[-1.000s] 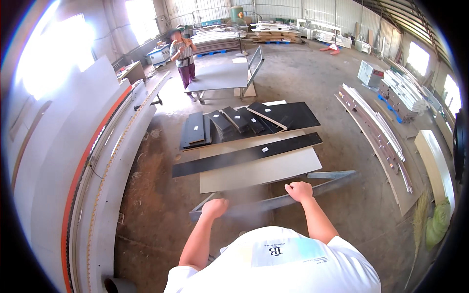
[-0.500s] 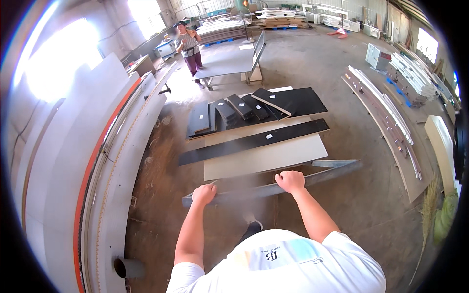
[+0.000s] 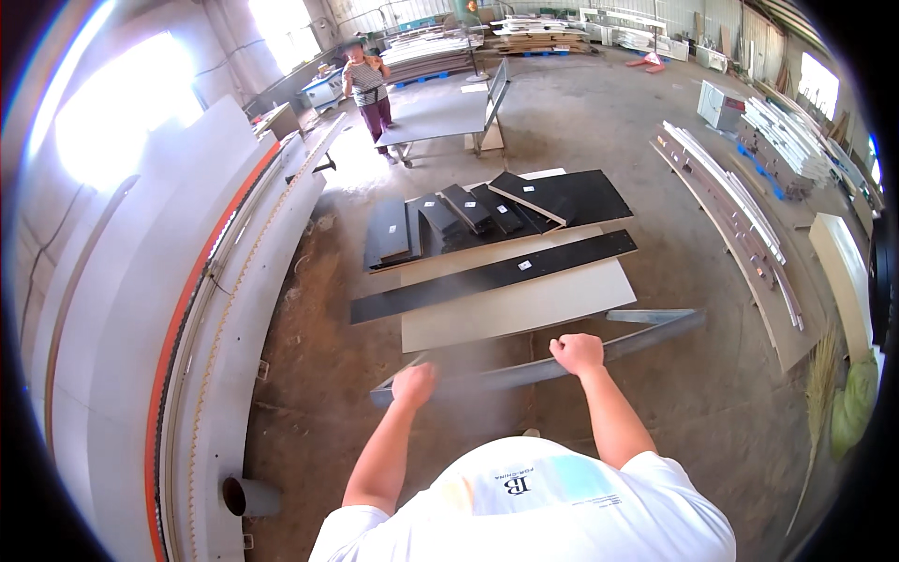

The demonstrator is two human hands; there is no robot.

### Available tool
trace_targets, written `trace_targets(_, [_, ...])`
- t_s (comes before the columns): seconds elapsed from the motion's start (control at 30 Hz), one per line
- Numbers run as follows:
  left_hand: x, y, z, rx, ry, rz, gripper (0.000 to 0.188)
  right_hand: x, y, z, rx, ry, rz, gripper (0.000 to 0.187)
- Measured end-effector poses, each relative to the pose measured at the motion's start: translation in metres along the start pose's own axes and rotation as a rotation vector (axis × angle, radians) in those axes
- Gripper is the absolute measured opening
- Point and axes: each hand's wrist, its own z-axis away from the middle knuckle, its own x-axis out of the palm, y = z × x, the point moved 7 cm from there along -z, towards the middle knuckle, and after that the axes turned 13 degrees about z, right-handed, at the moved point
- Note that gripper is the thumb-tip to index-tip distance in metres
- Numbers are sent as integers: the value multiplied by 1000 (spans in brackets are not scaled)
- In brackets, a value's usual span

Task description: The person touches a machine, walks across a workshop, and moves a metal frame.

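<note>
Both my hands are closed around a long grey metal bar [image 3: 520, 374] that crosses in front of me at about waist height. My left hand [image 3: 414, 384] grips it near its left end, and my right hand [image 3: 577, 352] holds it further along to the right. The bar's ends angle away from me, like part of a frame. Just beyond lies a pale wide board [image 3: 524, 309] with a long black board [image 3: 468, 279] across it. Behind that are several shorter dark boards [image 3: 459, 208] on a larger black panel [image 3: 604, 195]. What supports these boards is hidden.
A person [image 3: 370, 89] stands at the far left beside a grey-topped table [image 3: 435, 120]. Tall white panels [image 3: 122, 309] with an orange edge run along my left, near a dark pipe [image 3: 251, 496]. On the right lie long white strips [image 3: 740, 201] on a brown board [image 3: 796, 347].
My hands and the bar have shifted slightly to the right in the view. The boards have shifted a little too. My grip looks the same.
</note>
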Motion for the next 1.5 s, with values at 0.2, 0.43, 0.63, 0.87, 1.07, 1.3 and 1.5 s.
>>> trace_targets(0.2, [24,17,62,88,-94,-98,33,-33,16,53,61,30,41,41])
trace_targets(0.43, [22,57,150,303,-88,-34,32,-55,42,115,110,-30,101,44])
trace_targets(0.63, [35,53,198,246,-188,-16,39,-67,49,178,161,-59,125,44])
trace_targets(0.87, [46,45,258,253,-275,-45,42,-84,39,241,184,-16,71,40])
trace_targets(1.07, [17,51,301,148,-305,45,34,-88,29,280,182,19,77,40])
trace_targets(1.3, [50,1,308,237,35,23,42,-92,10,310,101,76,53,41])
trace_targets(1.5, [49,-14,337,255,219,-41,39,-92,-2,337,52,75,21,44])
